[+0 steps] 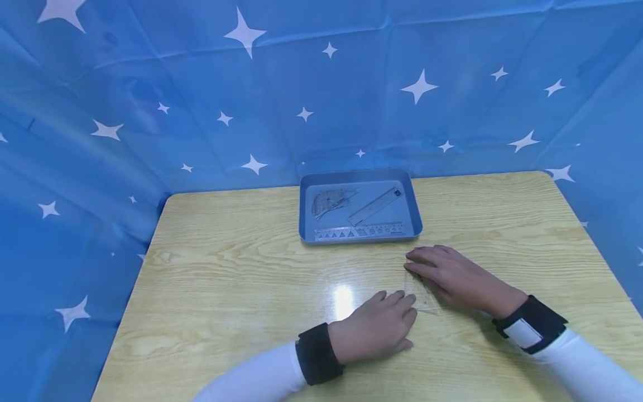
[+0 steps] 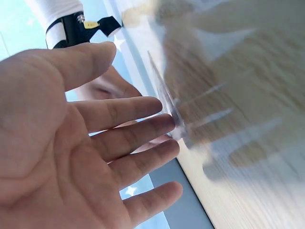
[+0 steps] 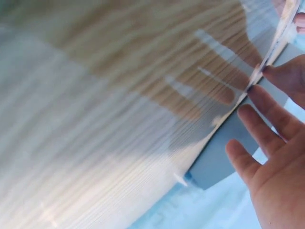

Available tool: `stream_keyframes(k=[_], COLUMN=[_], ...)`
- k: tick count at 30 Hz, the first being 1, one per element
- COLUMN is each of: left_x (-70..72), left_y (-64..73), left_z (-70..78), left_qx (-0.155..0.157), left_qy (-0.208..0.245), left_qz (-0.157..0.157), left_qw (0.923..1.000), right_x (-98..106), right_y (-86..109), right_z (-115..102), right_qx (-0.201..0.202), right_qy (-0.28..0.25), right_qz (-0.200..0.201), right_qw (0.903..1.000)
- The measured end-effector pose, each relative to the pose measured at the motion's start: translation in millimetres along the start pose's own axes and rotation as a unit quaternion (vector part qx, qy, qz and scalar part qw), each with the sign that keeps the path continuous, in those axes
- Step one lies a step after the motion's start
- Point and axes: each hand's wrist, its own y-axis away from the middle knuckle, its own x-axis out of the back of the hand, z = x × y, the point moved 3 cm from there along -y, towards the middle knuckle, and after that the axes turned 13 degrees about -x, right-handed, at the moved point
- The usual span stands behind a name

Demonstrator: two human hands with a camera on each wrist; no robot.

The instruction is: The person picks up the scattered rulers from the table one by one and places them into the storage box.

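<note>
A clear plastic set square [image 1: 421, 300] lies on the wooden table between the two hands. My left hand [image 1: 374, 329] is palm down, its fingertips at the near left edge of the set square. In the left wrist view the fingers [image 2: 138, 126] are straight and slightly spread. My right hand [image 1: 454, 279] reaches over the far right part of the set square and covers some of it. The right wrist view shows the thumb and index finger [image 3: 274, 112] touching the set square's edge, slightly apart, with the other fingers extended.
A blue tray [image 1: 361, 242] stands at the back of the table [image 1: 226, 290]. Inside it lie a clear ruler with cut-out shapes [image 1: 361, 231], a plain clear ruler [image 1: 374, 206] and a protractor [image 1: 325, 204] overlapping another clear piece. A blue star-patterned cloth [image 1: 281, 111] hangs behind.
</note>
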Motion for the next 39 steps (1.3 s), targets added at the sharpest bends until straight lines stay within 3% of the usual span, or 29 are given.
stream_keyframes(k=[12, 20, 28, 36, 39], left_x=[-1.0, -0.3, -5.9, -6.3, -8.0], left_y=[22.4, 44.0, 62.7, 72.8, 72.6], left_z=[-13.1, -27.2, -46.7, -60.5, -64.3], left_qx=[0.047, 0.087, 0.14, 0.165, 0.164], left_qy=[0.013, 0.023, 0.074, 0.107, 0.108], left_qz=[0.036, 0.047, 0.066, 0.096, 0.123], left_qw=[0.9982, 0.9949, 0.9852, 0.9756, 0.9728], right_x=[2, -1, -5, -6, -5], right_y=[-9.4, -19.4, -31.9, -41.8, -44.0], right_z=[-12, -24, -36, -48, -50], right_qx=[0.01, 0.006, 0.0, 0.014, 0.012], right_qy=[-0.001, -0.004, -0.008, 0.001, 0.008], right_qz=[0.016, -0.017, -0.025, -0.032, -0.033], right_qw=[0.9998, 0.9998, 0.9997, 0.9994, 0.9994])
